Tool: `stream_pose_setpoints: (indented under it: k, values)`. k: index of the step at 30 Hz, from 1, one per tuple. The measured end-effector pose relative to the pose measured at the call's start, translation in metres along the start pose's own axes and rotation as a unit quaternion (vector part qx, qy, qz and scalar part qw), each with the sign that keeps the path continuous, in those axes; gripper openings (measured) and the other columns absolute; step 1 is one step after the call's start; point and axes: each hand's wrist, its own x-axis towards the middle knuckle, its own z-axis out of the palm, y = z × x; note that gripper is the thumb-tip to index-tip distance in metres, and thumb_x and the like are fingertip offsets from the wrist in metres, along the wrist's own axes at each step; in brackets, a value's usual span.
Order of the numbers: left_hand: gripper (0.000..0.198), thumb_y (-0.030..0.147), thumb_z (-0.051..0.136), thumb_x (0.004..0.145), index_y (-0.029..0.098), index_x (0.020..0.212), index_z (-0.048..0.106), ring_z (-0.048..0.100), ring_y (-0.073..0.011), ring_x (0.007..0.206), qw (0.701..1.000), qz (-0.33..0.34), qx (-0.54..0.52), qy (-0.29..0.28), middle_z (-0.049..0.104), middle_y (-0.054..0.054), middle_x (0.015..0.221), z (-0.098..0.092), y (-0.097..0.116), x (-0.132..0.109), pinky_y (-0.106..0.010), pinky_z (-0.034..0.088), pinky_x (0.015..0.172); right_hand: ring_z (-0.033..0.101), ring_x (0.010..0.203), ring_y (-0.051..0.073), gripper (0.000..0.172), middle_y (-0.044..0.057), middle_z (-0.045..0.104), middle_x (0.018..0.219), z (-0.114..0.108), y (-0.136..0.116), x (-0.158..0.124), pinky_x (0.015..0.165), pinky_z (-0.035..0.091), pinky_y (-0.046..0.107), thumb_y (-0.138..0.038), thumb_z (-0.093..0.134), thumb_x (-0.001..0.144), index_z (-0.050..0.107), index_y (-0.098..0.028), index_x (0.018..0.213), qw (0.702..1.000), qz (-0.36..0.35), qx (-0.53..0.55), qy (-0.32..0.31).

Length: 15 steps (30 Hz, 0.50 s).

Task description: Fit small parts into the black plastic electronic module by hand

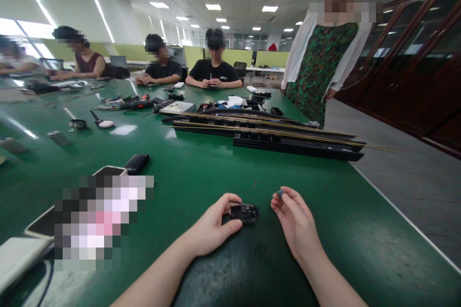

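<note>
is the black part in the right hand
No, the left hand grips the black part on the green table, while the right hand pinches only a small grey piece.

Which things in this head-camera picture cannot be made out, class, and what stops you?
Small grey piece, head view: too small, half covered by the right hand.
Black part, head view: one end covered by the left hand.
Flat devices at left, head view: pixelated over.
White object, head view: cut by the left edge.

One left hand (212, 228), one right hand (295, 223), one small black part (245, 212), one tiny grey piece (280, 193), four seated people (214, 71), one standing person (320, 67).
</note>
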Motion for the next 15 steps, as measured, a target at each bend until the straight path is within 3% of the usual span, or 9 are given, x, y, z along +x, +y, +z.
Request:
stream_pose_setpoints:
  k: [15]
  values:
    - [0.037,0.018,0.054,0.075,0.02,0.108,0.039,0.052,-0.0161,0.096,1.0,0.002,-0.023,-0.003,0.057,-0.004,0.102,-0.0001,0.0,0.0009,-0.032,0.036,0.088,0.058,0.071,0.016,0.017,-0.002,0.061,0.075,-0.0051,-0.0006,0.0035,0.068,0.048,0.032,-0.035,0.059,0.072,0.058,-0.027,0.087,1.0,-0.011,-0.002,0.001]
